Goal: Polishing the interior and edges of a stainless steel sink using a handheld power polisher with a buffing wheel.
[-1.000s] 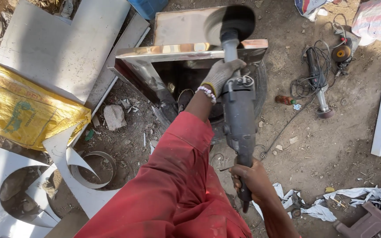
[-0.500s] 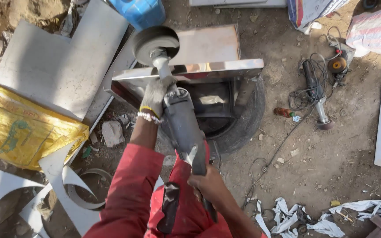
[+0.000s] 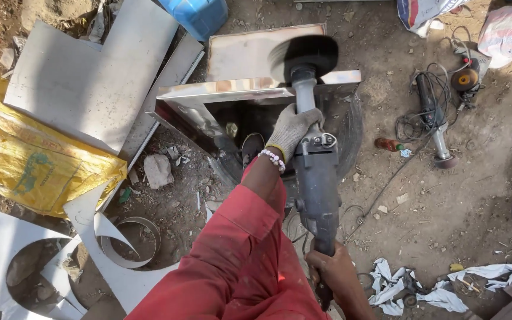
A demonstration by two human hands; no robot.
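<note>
Steel, mirror-bright, is forming an open box point(image 3: 208, 104) that is lying on the dirt, tipped so its mouth is facing the camera. Inside its dark hollow something small and pale is showing, too dim to make out. A black tyre point(image 3: 351, 133) is sitting behind and beside the box, touching its right end. A yellow sack point(image 3: 37, 160) is slumping to the left, its mouth folded and its filling hidden. A blue tub point(image 3: 200, 15) is standing at the top edge, cut off by the frame, so its inside is not showing.

A grey grinder point(image 3: 316, 189) is running lengthwise from the bottom of the frame up to the box. Its dark wheel point(image 3: 303, 56) is blurring with spin and is sitting on the top rim of the box, near the right end.

A gloved left hand point(image 3: 294, 130) is reaching forward, the red sleeve point(image 3: 238, 261) pushed up the forearm and a bead bracelet point(image 3: 272, 159) ringing the wrist. Its fingers are wrapping tight around the grinder's neck just below the wheel. A bare right hand point(image 3: 333, 272) is staying low and close to the body, clenching the rear handle of the grinder, knuckles turned up.

White cut sheets point(image 3: 90, 83) are lying to the left of the box, one with curved pieces cut out. A second grinder point(image 3: 434, 118) with tangled cable is lying well apart on the right. Torn white scraps point(image 3: 398, 287) are lying near the right hand.
</note>
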